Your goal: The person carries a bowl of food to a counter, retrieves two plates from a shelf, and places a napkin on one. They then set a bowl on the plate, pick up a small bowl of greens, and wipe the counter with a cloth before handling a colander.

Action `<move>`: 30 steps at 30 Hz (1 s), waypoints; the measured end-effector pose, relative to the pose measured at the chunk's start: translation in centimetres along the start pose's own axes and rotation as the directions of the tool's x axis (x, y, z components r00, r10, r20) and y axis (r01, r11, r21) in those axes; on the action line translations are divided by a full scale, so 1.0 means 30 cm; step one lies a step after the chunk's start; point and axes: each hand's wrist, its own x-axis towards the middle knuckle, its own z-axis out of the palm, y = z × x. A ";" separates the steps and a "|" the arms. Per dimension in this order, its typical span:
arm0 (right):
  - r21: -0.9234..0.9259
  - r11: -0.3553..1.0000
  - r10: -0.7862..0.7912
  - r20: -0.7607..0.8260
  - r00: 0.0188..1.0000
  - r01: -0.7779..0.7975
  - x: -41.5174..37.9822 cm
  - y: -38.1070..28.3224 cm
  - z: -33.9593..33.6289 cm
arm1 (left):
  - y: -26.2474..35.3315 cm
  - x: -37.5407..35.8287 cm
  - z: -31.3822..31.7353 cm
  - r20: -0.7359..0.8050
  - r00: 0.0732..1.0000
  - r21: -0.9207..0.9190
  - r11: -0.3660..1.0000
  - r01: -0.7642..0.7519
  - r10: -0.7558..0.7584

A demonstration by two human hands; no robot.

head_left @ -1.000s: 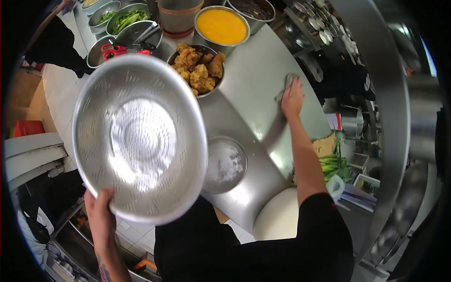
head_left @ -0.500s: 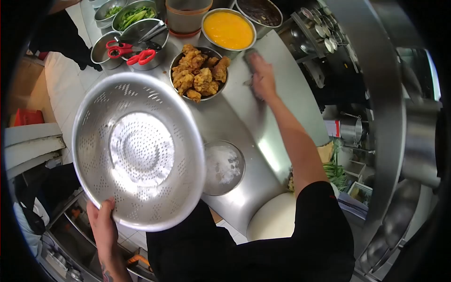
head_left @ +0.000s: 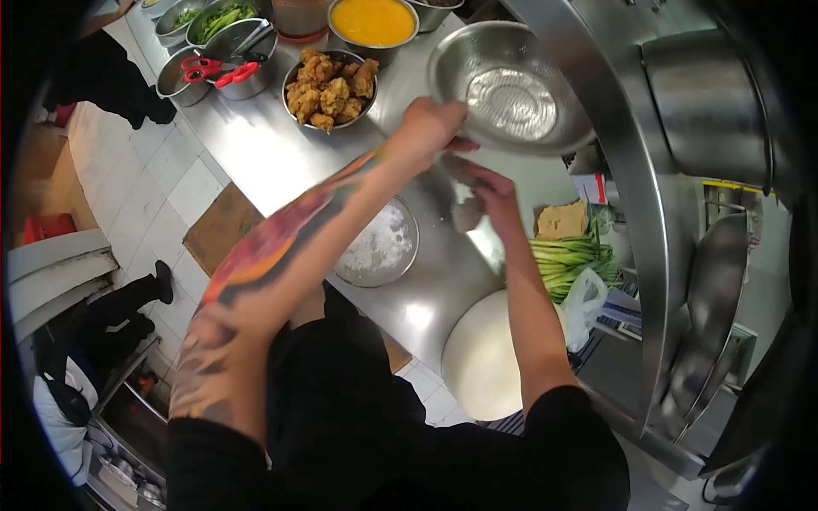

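Note:
A metal colander (head_left: 511, 89) is at the upper right, above the far part of the steel worktop. My left hand (head_left: 436, 126) grips its near rim, with my tattooed forearm reaching across. Just below, my right hand (head_left: 494, 186) is closed on a grey cloth (head_left: 465, 204) at the steel surface; motion blurs the cloth's outline. Beside my left forearm lies a round metal bowl (head_left: 379, 247) with white powder in it. Farther back stands a bowl of fried chicken pieces (head_left: 328, 92).
Behind the chicken is a bowl of yellow liquid (head_left: 373, 21). Red-handled scissors (head_left: 232, 75) rest across metal containers at the upper left. A round white board (head_left: 477, 362) sits near me, with green onions (head_left: 571, 264) beyond. A steel post (head_left: 635, 213) rises on the right. Another person's legs (head_left: 106, 72) show at left.
My left hand has carried the colander from the left across to the upper right. My right hand has drawn the cloth nearer to me. The view has shifted too.

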 end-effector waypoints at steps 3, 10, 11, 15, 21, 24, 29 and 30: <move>-0.013 1.000 -0.013 -0.096 0.995 0.012 -0.085 0.015 -0.128 | -0.121 0.292 0.030 -0.030 0.978 0.009 0.979 -0.204 0.204; -0.736 0.641 -0.174 -0.417 0.892 -0.219 -0.195 0.246 0.145 | -0.202 0.314 -0.073 -0.124 0.992 0.273 0.962 0.005 0.030; -0.730 0.650 -0.154 -0.397 0.905 -0.210 -0.202 0.232 0.155 | -0.160 0.239 -0.108 -0.066 0.997 0.473 0.881 -0.012 0.049; -0.839 0.516 -0.277 -0.354 0.893 -0.172 -0.152 0.252 0.084 | -0.163 -0.236 -0.320 0.227 0.812 0.925 0.142 -0.353 0.538; -0.837 0.508 -0.359 -0.421 0.833 -0.203 -0.212 0.210 0.419 | -0.355 -0.631 -0.706 -0.197 0.975 0.774 0.627 0.090 0.103; -0.889 0.453 -0.336 -0.240 0.911 -0.067 -0.082 0.051 0.561 | -0.379 -0.862 -0.809 -0.342 0.914 0.487 0.873 -0.027 0.219; -0.628 0.768 -0.298 -0.177 0.938 0.125 0.139 -0.097 0.665 | -0.332 -1.290 -1.101 -0.506 0.817 0.513 0.858 0.028 0.275; -0.244 0.969 -0.073 -0.171 0.983 0.030 0.101 -0.147 0.729 | -0.338 -1.361 -1.151 -0.543 0.786 0.511 0.859 0.029 0.296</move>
